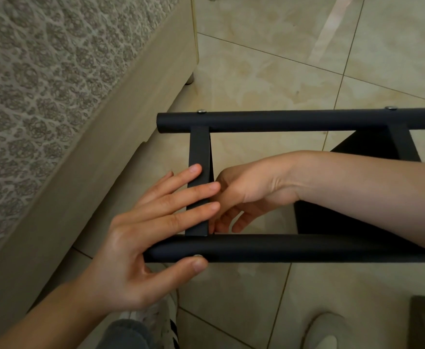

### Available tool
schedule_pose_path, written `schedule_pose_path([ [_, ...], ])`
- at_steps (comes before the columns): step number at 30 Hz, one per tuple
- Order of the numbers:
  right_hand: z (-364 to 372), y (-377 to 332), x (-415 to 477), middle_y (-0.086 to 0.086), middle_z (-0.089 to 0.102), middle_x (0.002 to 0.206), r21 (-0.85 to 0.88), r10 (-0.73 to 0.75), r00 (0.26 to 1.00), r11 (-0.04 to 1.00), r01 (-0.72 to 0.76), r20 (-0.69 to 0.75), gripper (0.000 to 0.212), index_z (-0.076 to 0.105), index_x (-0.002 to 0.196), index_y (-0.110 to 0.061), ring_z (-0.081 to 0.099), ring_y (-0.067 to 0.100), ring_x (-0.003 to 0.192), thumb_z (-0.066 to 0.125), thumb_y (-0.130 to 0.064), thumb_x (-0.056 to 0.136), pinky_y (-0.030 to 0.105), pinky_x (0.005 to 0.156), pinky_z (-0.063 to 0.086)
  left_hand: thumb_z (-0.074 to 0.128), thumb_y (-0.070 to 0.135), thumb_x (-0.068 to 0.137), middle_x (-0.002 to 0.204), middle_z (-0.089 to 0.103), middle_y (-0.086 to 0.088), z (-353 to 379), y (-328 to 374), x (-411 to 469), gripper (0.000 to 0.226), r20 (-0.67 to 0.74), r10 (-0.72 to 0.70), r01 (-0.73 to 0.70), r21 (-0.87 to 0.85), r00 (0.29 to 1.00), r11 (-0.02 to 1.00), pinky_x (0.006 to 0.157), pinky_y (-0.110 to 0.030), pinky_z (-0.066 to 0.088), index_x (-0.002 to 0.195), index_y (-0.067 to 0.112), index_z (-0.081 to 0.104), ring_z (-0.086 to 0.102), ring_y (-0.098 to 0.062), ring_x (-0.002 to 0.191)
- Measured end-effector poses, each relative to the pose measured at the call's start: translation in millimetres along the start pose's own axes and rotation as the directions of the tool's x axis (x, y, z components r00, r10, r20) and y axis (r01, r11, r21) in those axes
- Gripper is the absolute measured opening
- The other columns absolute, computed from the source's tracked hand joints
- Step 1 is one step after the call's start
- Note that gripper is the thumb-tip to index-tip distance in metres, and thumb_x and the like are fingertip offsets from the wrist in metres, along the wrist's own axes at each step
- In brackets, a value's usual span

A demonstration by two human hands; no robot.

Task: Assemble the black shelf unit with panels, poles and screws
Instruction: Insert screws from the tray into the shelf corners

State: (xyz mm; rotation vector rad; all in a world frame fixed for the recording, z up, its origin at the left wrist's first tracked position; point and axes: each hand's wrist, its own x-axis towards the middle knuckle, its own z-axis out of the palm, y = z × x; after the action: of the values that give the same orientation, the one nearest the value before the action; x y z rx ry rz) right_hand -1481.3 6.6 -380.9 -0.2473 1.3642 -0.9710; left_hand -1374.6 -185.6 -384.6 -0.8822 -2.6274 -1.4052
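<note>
One view, head: everything below is seen from above, looking down at the tiled floor [269, 71].
Two poles: the far pole [294, 120] and the near pole [294, 248] lie level and parallel, well apart, so the panels bridge them like rungs.
Two panels: the left panel [200, 147] stands on edge between the poles near their left ends. The right panel [402, 144] sits further along, partly behind the right forearm.
Three screws: two screw heads sit on the far pole, one [201, 111] over the left panel and one [390, 107] over the right panel. A third screw [197, 255] sits in the near pole where the left panel meets it.
Left hand [140, 238]: its fingers [181, 195] lie straight across the left panel's edge and the thumb [193, 264] rests against the near pole just beside the third screw. It seems to be bracing the joint rather than gripping it.
Right hand [251, 190]: it reaches in between the poles with fingers curled toward the panel's far face. The tips are hidden, so I cannot tell whether they hold anything.
Likely step: seating or checking the panel's near joint.
Shelf unit: it lies on its side on the floor, near a pale bed base [105, 122].
Two shoes: one [161, 321] below the left wrist, one [324, 331] to the right.
</note>
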Motion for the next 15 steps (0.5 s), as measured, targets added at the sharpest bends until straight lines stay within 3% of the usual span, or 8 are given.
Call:
schedule_pose_path([
  [3,-1.1,-1.1,-3.0,0.002,0.066,0.083,0.047,0.011,0.999,0.999,-0.012,0.035,0.013,0.071,0.084,-0.015,0.057,0.015,0.081,0.06,-0.015,0.091,0.028,0.078,0.046,0.06,0.042,0.096,0.145,0.056,-0.008,0.4,-1.3,-0.5,0.051,-0.011,0.009,-0.009,-0.018,1.0,1.0,0.113,-0.062,0.033,0.13,0.004,0.061,0.039,-0.034,0.144],
  [5,0.5,-1.0,-2.1,0.004,0.066,0.086,0.091,-0.002,0.998,0.996,-0.003,0.056,0.01,0.067,0.093,-0.01,0.059,0.016,0.082,0.058,-0.01,0.092,0.028,0.079,0.048,0.061,0.041,0.096,0.145,0.056,-0.007,0.5,-2.0,-0.8,0.053,-0.015,0.012,-0.012,-0.029,1.0,0.999,0.114,-0.062,0.033,0.132,0.003,0.057,0.039,-0.034,0.144],
  [7,1.8,0.1,0.5,0.006,0.063,0.089,0.059,0.003,0.999,0.998,-0.005,0.034,0.011,0.065,0.099,-0.008,0.058,0.017,0.083,0.057,-0.01,0.092,0.03,0.081,0.047,0.061,0.041,0.096,0.145,0.056,-0.007,1.0,-2.7,-1.2,0.054,-0.017,0.017,-0.018,-0.033,1.0,0.999,0.113,-0.063,0.033,0.132,0.001,0.057,0.039,-0.034,0.144],
  [10,1.7,0.1,0.0,0.004,0.066,0.087,-0.013,0.016,1.0,1.0,-0.016,0.004,0.011,0.068,0.094,-0.01,0.059,0.018,0.085,0.057,-0.013,0.092,0.032,0.084,0.047,0.061,0.041,0.096,0.146,0.055,-0.006,0.9,-2.7,-1.6,0.053,-0.027,0.016,-0.017,-0.029,1.0,0.999,0.114,-0.061,0.033,0.133,0.004,0.056,0.039,-0.034,0.144],
  [15,2.9,0.3,-2.5,0.011,0.065,0.107,0.061,-0.047,0.998,0.997,0.045,0.035,0.014,0.067,0.1,-0.01,0.06,0.023,0.099,0.057,-0.005,0.091,0.037,0.094,0.048,0.06,0.041,0.096,0.144,0.056,-0.009,0.9,-1.1,0.8,0.052,-0.014,0.019,-0.02,-0.024,1.0,1.0,0.113,-0.062,0.034,0.129,0.001,0.06,0.04,-0.034,0.144],
])
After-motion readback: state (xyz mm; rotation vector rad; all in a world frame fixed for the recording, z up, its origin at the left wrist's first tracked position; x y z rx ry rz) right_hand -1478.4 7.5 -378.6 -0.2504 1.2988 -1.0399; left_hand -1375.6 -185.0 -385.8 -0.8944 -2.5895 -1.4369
